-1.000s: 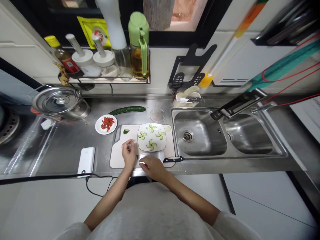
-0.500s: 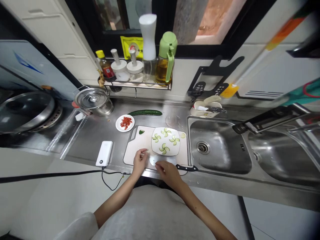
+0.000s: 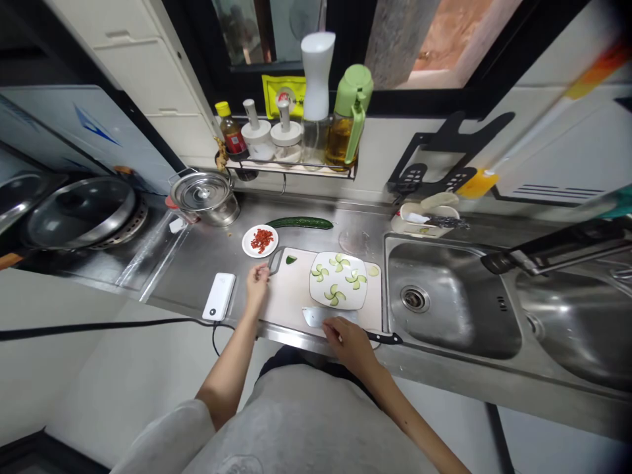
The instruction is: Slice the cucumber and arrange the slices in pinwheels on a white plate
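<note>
My left hand (image 3: 257, 282) is over the left edge of the cutting board (image 3: 286, 296), below the plate of red pieces (image 3: 260, 241), with its fingers loosely apart and nothing in them. My right hand (image 3: 347, 340) hovers by the blade of the knife (image 3: 316, 316), fingers curled; whether they hold anything is too small to tell. The knife lies along the board's front edge, black handle to the right. On the board rests a white square plate (image 3: 338, 282) with curved cucumber slices in several pinwheel shapes. A cucumber end (image 3: 291, 259) lies at the board's upper left.
Behind the board lies a whole cucumber (image 3: 301, 223). A white power bank (image 3: 218, 297) with a cable is at the left, a steel pot (image 3: 207, 197) and wok (image 3: 81, 214) beyond. The double sink (image 3: 449, 303) is on the right, a seasoning shelf (image 3: 296, 168) above.
My left hand has moved left and away from me, from near the knife blade to the board's left edge. My right hand stays by the knife. The view has shifted slightly left.
</note>
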Available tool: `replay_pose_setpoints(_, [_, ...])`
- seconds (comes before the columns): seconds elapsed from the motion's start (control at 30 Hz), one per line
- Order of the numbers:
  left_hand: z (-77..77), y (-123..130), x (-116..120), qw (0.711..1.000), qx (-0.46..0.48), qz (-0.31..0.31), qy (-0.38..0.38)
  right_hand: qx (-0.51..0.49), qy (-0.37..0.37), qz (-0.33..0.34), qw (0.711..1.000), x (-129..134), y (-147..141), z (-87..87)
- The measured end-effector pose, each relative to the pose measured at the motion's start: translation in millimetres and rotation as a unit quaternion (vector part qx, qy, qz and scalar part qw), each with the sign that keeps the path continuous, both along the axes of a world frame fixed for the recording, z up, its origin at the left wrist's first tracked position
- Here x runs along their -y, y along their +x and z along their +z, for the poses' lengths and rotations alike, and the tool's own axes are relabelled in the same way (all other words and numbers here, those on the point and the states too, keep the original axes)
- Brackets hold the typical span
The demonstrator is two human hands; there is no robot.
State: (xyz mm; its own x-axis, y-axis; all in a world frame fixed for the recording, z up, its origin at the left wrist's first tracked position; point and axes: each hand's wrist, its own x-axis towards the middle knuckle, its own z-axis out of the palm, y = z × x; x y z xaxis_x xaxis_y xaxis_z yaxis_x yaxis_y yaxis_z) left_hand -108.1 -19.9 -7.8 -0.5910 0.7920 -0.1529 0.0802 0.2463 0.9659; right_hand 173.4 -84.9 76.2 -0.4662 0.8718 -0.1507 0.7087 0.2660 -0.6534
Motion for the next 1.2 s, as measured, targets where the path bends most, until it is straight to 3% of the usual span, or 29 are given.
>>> replay_pose_setpoints(0.07, [3.1, -26.6, -5.8, 1.000, -0.016, 0.006, -0.010, 0.002, 0.001, -0.007, 1.000, 1.6, 3.9, 1.9])
replay_pose_setpoints(0.13, [6.6, -49.2, -13.1, 0.997, -0.037, 0.057, -0.022, 0.004, -0.001, -0.013, 1.000, 3.6, 8.4, 3.2])
replay_pose_setpoints(0.27, [14.8, -75.8, -36.9, 0.984, -0.103, 0.123, -0.076, -0.001, -0.002, -0.033, 0.999, 6.7, 17.2, 2.3])
replay_pose_setpoints(0.33, [18.7, -81.3, -51.5, 0.971, -0.177, 0.100, -0.122, -0.006, 0.000, -0.043, 0.999, 7.0, 20.2, 1.0])
replay_pose_setpoints(0.43, [22.5, -83.2, -71.1, 0.937, -0.287, 0.014, -0.200, -0.011, 0.002, -0.054, 0.998, 5.8, 22.5, 0.2])
replay_pose_setpoints(0.53, [22.8, -79.2, -84.6, 0.900, -0.340, -0.075, -0.262, -0.013, 0.002, -0.065, 0.998, 3.9, 23.1, 0.7])
replay_pose_setpoints(0.63, [21.1, -72.3, -93.1, 0.877, -0.365, -0.124, -0.288, -0.009, 0.002, -0.070, 0.997, 2.7, 23.0, 0.5])
replay_pose_setpoints(0.87, [15.4, -62.2, -104.6, 0.826, -0.426, -0.167, -0.330, 0.007, 0.002, -0.068, 0.998, 3.7, 22.7, 0.0])
replay_pose_setpoints(1.2, [6.7, -68.6, -100.9, 0.809, -0.471, -0.138, -0.323, 0.016, 0.000, -0.073, 0.997, 7.5, 23.6, -6.9])
